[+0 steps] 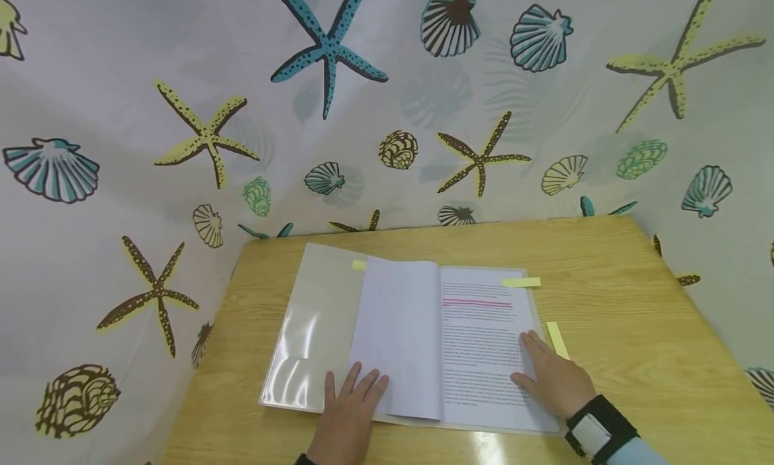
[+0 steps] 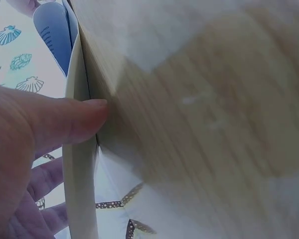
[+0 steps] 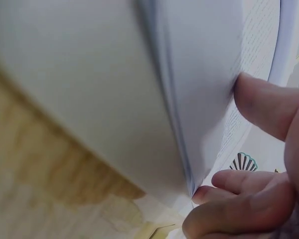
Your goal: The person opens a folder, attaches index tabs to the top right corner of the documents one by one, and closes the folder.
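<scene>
A pale plastic folder [image 1: 317, 304] lies spread on the wooden table, with papers inside. Its left sheet [image 1: 399, 337] is blank. The right page [image 1: 484, 357] carries printed text with pink highlighted lines near the top. My left hand [image 1: 351, 411] rests with fingers spread across the lower part of the cover and the blank sheet. On the right page's outer edge lies my right hand [image 1: 556, 381], thumb and fingers extended. In the right wrist view, the thumb [image 3: 264, 102] touches the paper and the other fingers are at the sheets' edge.
Yellow sticky tabs stand out at the page top [image 1: 521, 282], the right edge [image 1: 557, 340] and the blank sheet's upper corner [image 1: 359, 265]. The wooden table [image 1: 653, 330] extends around the folder. Behind and beside it hangs a white cloth [image 1: 375, 82] printed with shells and starfish.
</scene>
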Tool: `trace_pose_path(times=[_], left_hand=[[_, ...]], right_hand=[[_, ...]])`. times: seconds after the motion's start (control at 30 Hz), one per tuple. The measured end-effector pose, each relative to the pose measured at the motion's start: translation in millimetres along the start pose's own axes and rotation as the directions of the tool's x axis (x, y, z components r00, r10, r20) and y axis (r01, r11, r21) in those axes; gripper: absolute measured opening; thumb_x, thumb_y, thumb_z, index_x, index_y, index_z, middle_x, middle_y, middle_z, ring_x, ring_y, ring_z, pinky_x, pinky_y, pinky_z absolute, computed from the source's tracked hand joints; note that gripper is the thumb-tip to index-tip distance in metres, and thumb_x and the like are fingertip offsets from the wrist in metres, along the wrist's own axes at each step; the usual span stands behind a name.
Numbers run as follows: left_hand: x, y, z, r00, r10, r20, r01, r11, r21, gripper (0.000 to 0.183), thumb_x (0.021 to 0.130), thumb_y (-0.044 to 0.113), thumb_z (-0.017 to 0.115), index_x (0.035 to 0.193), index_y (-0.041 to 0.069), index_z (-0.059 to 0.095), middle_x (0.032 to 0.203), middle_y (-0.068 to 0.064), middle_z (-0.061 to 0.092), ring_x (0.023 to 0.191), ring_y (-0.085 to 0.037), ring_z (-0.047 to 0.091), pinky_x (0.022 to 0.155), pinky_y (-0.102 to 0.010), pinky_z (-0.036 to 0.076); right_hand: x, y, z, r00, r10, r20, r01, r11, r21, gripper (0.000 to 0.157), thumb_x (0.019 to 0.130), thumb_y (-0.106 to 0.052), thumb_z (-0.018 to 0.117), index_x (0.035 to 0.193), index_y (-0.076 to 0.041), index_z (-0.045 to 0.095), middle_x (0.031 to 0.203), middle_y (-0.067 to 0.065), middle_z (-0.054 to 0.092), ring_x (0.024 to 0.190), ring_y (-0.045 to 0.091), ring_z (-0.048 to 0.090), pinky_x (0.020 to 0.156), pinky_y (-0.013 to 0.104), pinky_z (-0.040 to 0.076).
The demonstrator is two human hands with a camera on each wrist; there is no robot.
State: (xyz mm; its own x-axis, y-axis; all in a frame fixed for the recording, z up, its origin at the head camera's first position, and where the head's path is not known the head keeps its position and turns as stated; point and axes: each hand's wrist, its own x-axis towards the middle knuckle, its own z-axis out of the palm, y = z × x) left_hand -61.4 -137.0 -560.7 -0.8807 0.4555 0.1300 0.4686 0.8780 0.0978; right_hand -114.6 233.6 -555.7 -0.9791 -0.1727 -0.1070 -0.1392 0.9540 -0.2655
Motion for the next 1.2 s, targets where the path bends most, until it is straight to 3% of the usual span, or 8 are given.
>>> trace_pose_path(times=[0.3,0.53,0.83,0.93,1.07,1.2], left_hand=[[-1.4,1.0,3.7,0.999,-0.026,-0.024,0.025,0.999,-0.041,0.066,0.073,-0.003,0.071,0.134,0.017,0.055,0.135,-0.005,0.055,0.131,-0.039,0.041,0.094,-0.076,0.026],[-2.9,1.7,7.0,0.998,-0.035,-0.05,0.033,0.998,-0.048,0.065,0.072,-0.002,0.073,0.132,0.018,0.057,0.135,-0.004,0.055,0.132,-0.038,0.041,0.094,-0.076,0.024],[-3.6,3.3,4.0,0.998,-0.058,0.001,0.058,0.997,-0.059,0.064,0.075,0.0,0.074,0.134,0.019,0.055,0.138,-0.004,0.053,0.134,-0.037,0.038,0.097,-0.075,0.022],[-3.7,3.7,3.5,0.998,-0.062,0.013,0.063,0.996,-0.056,0.065,0.075,0.001,0.073,0.134,0.019,0.055,0.138,-0.004,0.052,0.135,-0.037,0.037,0.097,-0.075,0.021],[-3.4,4.1,2.7,0.998,-0.062,0.011,0.062,0.997,-0.051,0.065,0.075,0.001,0.073,0.134,0.02,0.055,0.138,-0.004,0.052,0.135,-0.037,0.037,0.098,-0.075,0.021],[-2.9,4.0,2.2,0.999,-0.053,0.002,0.053,0.997,-0.048,0.065,0.075,0.001,0.074,0.134,0.02,0.056,0.138,-0.004,0.053,0.134,-0.037,0.038,0.097,-0.076,0.022]], right_hand=[[0.0,-0.9,0.6,1.0,0.001,0.003,-0.001,1.0,0.009,0.077,0.08,-0.036,0.075,0.139,0.004,0.045,0.144,0.028,0.038,0.1,0.044,0.062,0.042,0.027,0.036],[-1.6,-2.6,3.5,1.0,-0.024,-0.017,0.024,1.0,-0.004,0.071,0.081,-0.032,0.075,0.137,0.002,0.049,0.143,0.026,0.042,0.112,0.045,0.056,0.052,0.037,0.049],[0.3,-6.4,8.9,0.994,-0.063,-0.09,0.058,0.996,-0.065,0.062,0.08,-0.03,0.077,0.131,-0.001,0.057,0.137,0.028,0.046,0.103,0.047,0.058,0.071,0.054,0.053],[0.8,-8.3,9.5,0.993,-0.07,-0.1,0.062,0.995,-0.074,0.058,0.08,-0.028,0.077,0.129,-0.002,0.059,0.135,0.031,0.044,0.096,0.046,0.058,0.067,0.052,0.053],[1.1,-9.2,9.9,0.992,-0.069,-0.109,0.066,0.997,-0.036,0.057,0.08,-0.023,0.078,0.129,-0.002,0.06,0.133,0.036,0.041,0.1,0.05,0.058,0.07,0.054,0.053],[1.2,-6.5,10.2,0.994,-0.048,-0.097,0.049,0.999,0.005,0.061,0.08,-0.023,0.078,0.133,-0.001,0.056,0.133,0.039,0.037,0.097,0.051,0.059,0.063,0.047,0.055]])
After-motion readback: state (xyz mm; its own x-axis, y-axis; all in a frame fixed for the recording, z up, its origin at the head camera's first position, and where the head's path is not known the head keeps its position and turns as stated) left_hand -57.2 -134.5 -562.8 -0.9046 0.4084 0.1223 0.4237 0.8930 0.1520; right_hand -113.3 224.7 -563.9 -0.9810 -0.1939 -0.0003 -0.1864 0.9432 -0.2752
